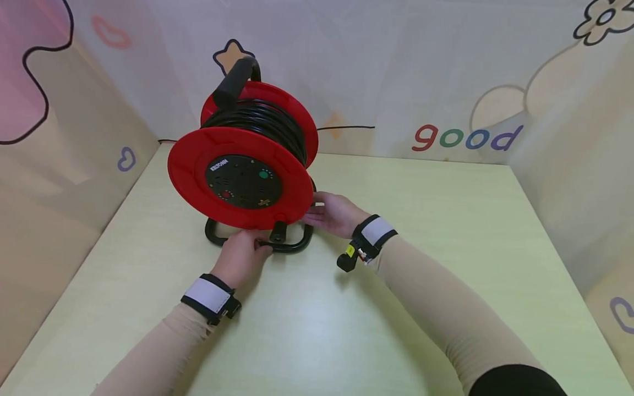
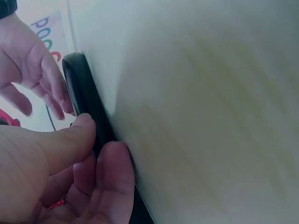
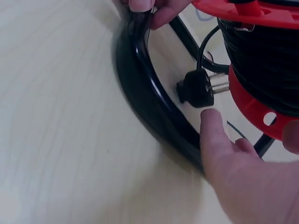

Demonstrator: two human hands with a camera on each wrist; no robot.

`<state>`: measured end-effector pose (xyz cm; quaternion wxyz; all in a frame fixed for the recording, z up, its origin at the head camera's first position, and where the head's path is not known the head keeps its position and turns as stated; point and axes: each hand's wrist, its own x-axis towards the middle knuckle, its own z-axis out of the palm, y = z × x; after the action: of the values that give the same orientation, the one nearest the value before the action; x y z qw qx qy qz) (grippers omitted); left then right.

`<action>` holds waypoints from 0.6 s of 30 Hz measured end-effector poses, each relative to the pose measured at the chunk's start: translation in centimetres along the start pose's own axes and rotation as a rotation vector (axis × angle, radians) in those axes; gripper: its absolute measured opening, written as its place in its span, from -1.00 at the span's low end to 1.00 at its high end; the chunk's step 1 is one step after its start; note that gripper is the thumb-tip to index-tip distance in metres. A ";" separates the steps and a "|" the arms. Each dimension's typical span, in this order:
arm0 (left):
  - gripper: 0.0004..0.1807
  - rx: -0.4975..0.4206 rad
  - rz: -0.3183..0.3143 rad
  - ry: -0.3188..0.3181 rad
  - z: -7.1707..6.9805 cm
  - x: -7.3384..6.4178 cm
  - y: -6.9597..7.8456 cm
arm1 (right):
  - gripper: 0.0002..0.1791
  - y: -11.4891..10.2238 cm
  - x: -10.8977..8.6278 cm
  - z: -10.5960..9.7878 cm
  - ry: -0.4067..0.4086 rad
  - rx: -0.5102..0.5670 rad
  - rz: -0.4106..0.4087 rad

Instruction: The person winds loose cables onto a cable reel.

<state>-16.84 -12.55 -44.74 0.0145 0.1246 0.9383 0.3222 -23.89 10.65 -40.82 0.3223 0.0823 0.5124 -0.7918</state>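
A red cable reel wound with black cable stands tilted on its black tubular stand. My left hand grips the stand's front bar between thumb and fingers, seen close up in the left wrist view. Beside the reel's lower right edge is my right hand, fingers loosely extended and holding nothing. In the right wrist view a black plug with metal pins hangs within the stand, just beyond a fingertip of that hand. Whether the right fingers touch the stand, I cannot tell.
The reel's black carrying handle rises at the back, and a short black knob juts from the front disc. The pale table meets printed cloth walls behind and at both sides.
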 end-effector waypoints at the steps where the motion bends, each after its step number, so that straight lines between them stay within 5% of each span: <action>1: -0.90 -0.001 0.006 0.003 0.0 0.2 0.0 | -0.53 -0.1 0.0 -0.2 0.019 0.002 -0.005; 9: -0.85 0.039 -0.002 0.031 -0.5 2.1 -0.8 | -0.45 -0.4 -0.8 -1.7 0.136 -0.252 -0.076; 13: -0.80 0.075 -0.041 -0.041 -1.6 1.7 -1.0 | -0.47 -1.1 -2.0 -2.5 0.220 -0.461 -0.129; 18: -0.69 0.240 -0.019 -0.189 -2.3 0.1 3.2 | -0.49 -1.5 -4.2 -3.4 0.387 -1.016 -0.299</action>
<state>-16.45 -11.49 -40.97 0.0907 0.1464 0.9657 0.1942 -22.20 15.78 -39.28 0.1057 -0.0133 0.8851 -0.4530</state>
